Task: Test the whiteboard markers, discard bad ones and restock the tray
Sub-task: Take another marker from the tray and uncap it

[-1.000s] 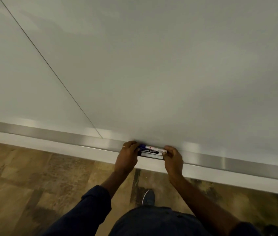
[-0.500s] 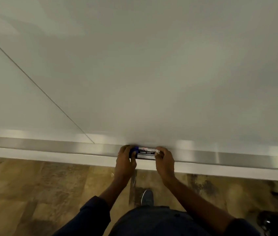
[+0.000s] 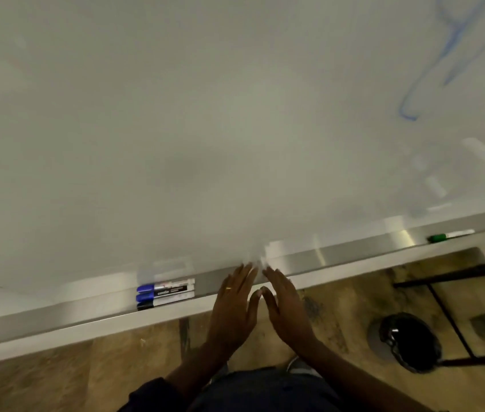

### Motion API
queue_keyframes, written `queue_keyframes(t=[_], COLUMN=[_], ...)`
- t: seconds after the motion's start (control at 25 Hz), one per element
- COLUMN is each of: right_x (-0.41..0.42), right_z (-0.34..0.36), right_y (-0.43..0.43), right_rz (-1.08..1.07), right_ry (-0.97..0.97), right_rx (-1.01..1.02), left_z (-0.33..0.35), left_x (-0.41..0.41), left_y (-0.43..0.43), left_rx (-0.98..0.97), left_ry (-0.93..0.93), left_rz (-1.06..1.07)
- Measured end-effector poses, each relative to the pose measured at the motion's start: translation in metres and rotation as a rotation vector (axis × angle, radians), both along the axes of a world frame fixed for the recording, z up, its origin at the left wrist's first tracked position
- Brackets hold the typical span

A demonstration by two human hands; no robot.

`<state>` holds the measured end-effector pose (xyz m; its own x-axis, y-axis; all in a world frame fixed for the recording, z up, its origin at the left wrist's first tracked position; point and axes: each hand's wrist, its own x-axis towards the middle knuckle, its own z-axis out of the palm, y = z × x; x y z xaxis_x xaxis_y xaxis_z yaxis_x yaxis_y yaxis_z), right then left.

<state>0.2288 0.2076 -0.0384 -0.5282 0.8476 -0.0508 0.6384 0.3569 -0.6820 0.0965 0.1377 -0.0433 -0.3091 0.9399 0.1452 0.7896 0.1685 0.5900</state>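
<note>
Blue-capped markers (image 3: 165,293) lie stacked on the tray (image 3: 354,248), left of our hands. Our left hand (image 3: 234,310) and right hand (image 3: 286,307) hover flat, fingers straight, holding nothing, at the tray's front edge.

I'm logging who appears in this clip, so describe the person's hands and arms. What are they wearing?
Both hands are bare, with no gloves. The left hand has a thin gold ring on one finger; the right hand shows no ring. A dark blue sleeve ends partway up the left arm. Both forearms are uncovered.
</note>
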Motion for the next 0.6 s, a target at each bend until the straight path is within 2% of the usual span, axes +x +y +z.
queue_keyframes(t=[0.44,0.6], right_x=[0.225,0.285], right_z=[0.008,0.002], right_y=[0.112,0.137], right_rz=[-0.278,-0.384], right_ry=[-0.129,-0.154], right_rx=[0.121,0.087], left_z=[0.01,0.015], left_x=[0.2,0.256], left_y=[0.157,0.199], left_rx=[-0.018,-0.061], left_ry=[0.024,0.02], left_rz=[-0.346,-0.458])
